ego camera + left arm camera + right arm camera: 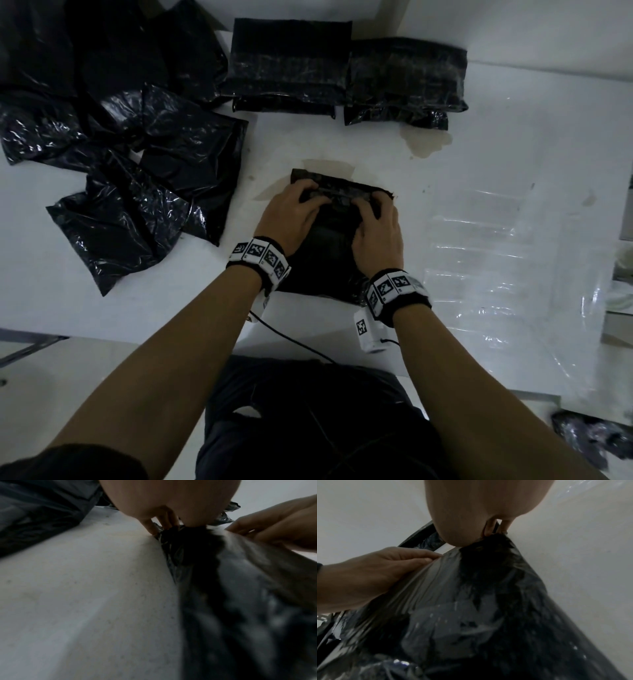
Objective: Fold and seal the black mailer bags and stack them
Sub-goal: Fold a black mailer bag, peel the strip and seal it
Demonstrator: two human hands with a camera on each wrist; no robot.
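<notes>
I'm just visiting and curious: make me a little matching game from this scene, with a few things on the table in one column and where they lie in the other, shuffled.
Things:
1. mailer bag under both hands
2. loose pile of bags
3. two neat stacks
4. brownish stain

Places:
A. far edge of the table
B. left side
C. centre, nearest the person
D. just in front of the right stack

Pairs: 1-C, 2-B, 3-A, 4-D

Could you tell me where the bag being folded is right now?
In the head view, the mailer bag lies centre-table under both hands, loose bags to its left.
</notes>
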